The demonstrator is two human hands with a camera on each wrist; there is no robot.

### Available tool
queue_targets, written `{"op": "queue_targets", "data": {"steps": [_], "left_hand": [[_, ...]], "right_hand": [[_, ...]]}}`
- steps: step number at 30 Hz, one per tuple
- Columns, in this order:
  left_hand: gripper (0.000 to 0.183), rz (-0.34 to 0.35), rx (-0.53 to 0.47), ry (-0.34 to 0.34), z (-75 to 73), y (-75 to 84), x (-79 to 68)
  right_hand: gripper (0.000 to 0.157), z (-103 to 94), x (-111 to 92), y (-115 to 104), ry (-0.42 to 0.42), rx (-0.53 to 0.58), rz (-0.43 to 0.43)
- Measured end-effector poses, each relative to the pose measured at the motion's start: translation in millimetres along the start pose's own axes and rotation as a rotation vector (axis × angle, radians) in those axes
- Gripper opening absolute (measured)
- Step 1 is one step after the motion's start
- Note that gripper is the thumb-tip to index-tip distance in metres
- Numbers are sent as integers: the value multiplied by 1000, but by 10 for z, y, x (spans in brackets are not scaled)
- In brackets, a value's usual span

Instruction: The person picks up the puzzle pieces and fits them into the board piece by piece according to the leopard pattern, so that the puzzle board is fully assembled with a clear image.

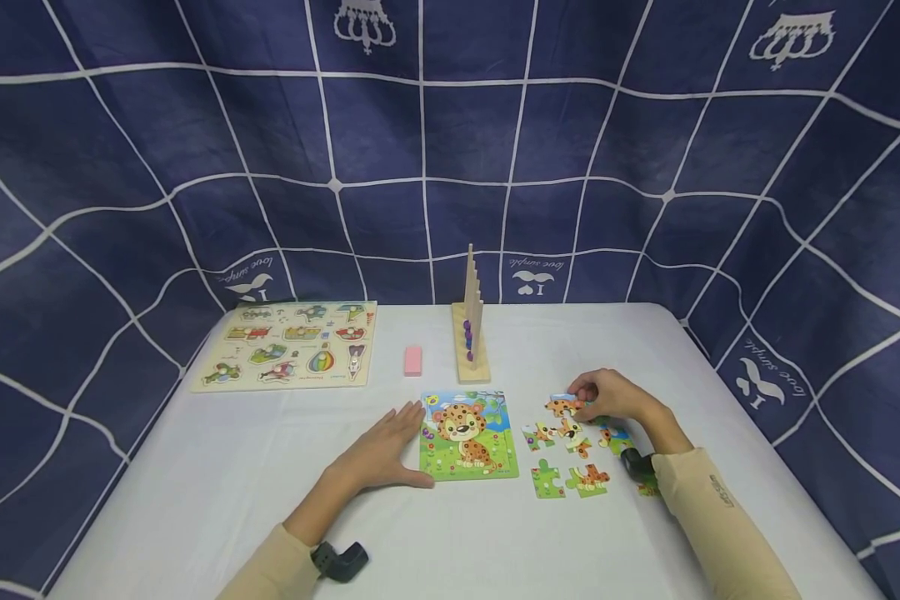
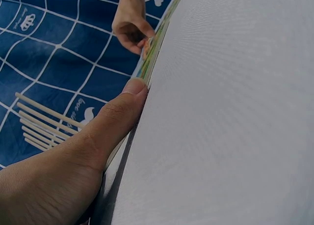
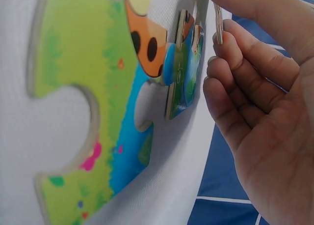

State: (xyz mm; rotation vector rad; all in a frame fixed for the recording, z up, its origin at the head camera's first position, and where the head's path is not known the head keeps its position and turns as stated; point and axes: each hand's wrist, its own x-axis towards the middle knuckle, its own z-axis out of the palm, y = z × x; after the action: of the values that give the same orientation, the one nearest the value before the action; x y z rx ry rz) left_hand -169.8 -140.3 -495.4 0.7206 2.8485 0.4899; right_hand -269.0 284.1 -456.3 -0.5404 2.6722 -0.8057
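A leopard-cub jigsaw picture (image 1: 468, 437) lies near the middle of the table. My left hand (image 1: 382, 450) rests at its left side, fingers extended, with fingertips by the upper left corner and thumb at the lower left one. To the right, my right hand (image 1: 615, 396) pinches a thin wooden puzzle piece (image 3: 219, 26), seen edge-on in the right wrist view. Loose pieces lie below that hand, among them a green piece (image 1: 547, 480) and one with a spotted leg (image 1: 589, 480). The right forearm partly covers pieces at the far right.
A wooden picture board (image 1: 292, 346) with vehicle shapes lies at the back left. Near it is a pink block (image 1: 413, 362). A wooden stand with upright pegs (image 1: 474, 358) and purple and blue beads stands behind the jigsaw picture. A blue checked curtain (image 1: 465, 150) hangs behind the table.
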Motion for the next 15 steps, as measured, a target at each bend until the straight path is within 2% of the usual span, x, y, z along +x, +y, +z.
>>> {"op": "queue_targets", "data": {"steps": [9, 15], "left_hand": [[123, 0, -5, -1, 5, -1, 6], [122, 0, -12, 0, -6, 6, 2]], "right_hand": [[43, 12, -7, 11, 20, 21, 27], [44, 10, -13, -59, 18, 37, 21]]}}
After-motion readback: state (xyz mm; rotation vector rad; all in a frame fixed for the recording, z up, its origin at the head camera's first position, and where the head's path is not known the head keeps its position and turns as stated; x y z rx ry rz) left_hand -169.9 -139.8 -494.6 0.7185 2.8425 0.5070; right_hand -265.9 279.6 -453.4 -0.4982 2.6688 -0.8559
